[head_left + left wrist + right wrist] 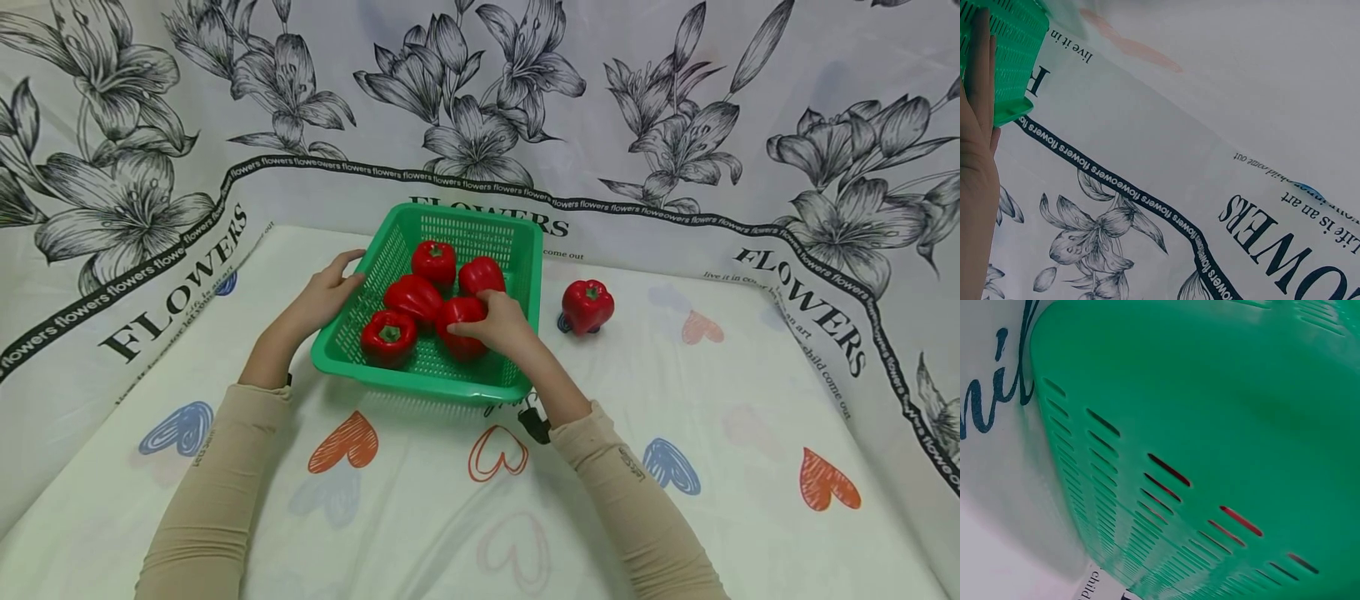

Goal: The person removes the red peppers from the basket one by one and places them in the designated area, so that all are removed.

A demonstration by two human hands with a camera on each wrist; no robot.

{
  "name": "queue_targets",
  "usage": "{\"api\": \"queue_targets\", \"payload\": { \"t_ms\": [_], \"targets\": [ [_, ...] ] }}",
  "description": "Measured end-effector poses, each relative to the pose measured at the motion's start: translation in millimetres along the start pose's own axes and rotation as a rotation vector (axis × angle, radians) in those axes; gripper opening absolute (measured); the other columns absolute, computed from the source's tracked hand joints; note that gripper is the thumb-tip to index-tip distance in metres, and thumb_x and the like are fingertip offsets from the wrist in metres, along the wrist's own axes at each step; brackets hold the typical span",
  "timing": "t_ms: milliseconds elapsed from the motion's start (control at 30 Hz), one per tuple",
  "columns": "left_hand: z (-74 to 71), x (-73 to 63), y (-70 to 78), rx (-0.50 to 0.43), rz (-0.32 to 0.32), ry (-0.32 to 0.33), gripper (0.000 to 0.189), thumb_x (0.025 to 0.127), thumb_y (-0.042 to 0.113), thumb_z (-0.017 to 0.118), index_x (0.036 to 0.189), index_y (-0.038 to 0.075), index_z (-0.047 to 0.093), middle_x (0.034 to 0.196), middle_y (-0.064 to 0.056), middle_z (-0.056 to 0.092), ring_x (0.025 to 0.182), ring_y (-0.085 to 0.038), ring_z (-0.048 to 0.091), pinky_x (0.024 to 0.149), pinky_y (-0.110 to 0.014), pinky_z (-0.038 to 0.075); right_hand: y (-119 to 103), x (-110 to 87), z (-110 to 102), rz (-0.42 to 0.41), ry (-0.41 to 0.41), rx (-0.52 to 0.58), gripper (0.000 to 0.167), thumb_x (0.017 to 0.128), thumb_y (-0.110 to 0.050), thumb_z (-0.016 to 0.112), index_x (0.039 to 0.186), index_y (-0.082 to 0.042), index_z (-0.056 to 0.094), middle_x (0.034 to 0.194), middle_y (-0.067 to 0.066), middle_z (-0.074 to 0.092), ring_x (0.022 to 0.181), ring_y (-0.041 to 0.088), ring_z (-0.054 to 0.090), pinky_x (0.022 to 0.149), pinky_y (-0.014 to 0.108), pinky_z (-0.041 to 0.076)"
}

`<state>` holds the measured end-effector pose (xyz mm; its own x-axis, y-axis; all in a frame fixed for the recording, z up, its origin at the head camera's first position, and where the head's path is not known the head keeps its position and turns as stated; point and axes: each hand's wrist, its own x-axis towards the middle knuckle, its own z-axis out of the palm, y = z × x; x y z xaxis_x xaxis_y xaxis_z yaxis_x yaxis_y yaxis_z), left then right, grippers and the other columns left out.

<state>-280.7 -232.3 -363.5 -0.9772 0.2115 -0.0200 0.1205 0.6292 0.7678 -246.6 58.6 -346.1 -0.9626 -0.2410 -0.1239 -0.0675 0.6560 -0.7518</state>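
A green plastic basket (427, 383) with slotted walls holds several red bell peppers. My right hand (504, 323) reaches over its near right side, with thumb and fingers around one red bell pepper (459, 313) at the front right. My left hand (327, 292) is at the basket's left wall, and in the left wrist view its straight fingers (980, 75) lie along the slotted side. Beside the gripped pepper are another pepper (414, 298) and a front-left one (388, 335). The right wrist view is filled by the basket's outer wall (1210, 412), with red showing through slots.
One red bell pepper (588, 306) stands on the cloth, right of the basket. The white tablecloth (420, 533) carries printed hearts. Behind the basket the cloth rises as a backdrop (570, 150) printed with flowers and lettering.
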Motion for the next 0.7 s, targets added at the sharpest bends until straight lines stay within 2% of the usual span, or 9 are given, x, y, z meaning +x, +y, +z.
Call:
{"api": "queue_targets", "payload": {
  "t_ms": [200, 433, 700],
  "targets": [
    [0.4, 0.5, -0.8, 0.005, 0.002, 0.0, 0.06, 0.106, 0.041, 0.032, 0.158, 0.018, 0.014, 0.13, -0.03, 0.058, 0.092, -0.031, 0.071, 0.073, -0.04, 0.059, 1.1, -4.8, -3.3, -0.042, 0.04, 0.035, 0.078, 0.085, -0.032, 0.076, 0.147, -0.002, 0.04, 0.139, 0.014, 0.053, 0.125, 0.03, 0.052, 0.092, 0.046, 0.055],
    [0.5, 0.1, -1.0, 0.014, 0.005, 0.005, 0.06, 0.106, 0.042, 0.031, 0.158, 0.018, 0.013, 0.131, -0.031, 0.057, 0.093, -0.032, 0.071, 0.075, -0.041, 0.059, 4.2, -12.4, -11.1, -0.102, 0.064, 0.161, 0.076, 0.086, -0.031, 0.075, 0.148, -0.006, 0.04, 0.139, 0.01, 0.054, 0.126, 0.028, 0.052, 0.091, 0.044, 0.056],
    [1.0, 0.1, 0.7, 0.017, 0.002, 0.003, 0.06, 0.106, 0.041, 0.031, 0.158, 0.018, 0.013, 0.13, -0.031, 0.057, 0.092, -0.032, 0.071, 0.074, -0.041, 0.059, 6.5, -21.8, -21.1, -0.116, 0.111, 0.263, 0.075, 0.087, -0.031, 0.075, 0.149, -0.012, 0.038, 0.145, 0.007, 0.051, 0.131, 0.027, 0.051, 0.095, 0.043, 0.054]
  ]
}}
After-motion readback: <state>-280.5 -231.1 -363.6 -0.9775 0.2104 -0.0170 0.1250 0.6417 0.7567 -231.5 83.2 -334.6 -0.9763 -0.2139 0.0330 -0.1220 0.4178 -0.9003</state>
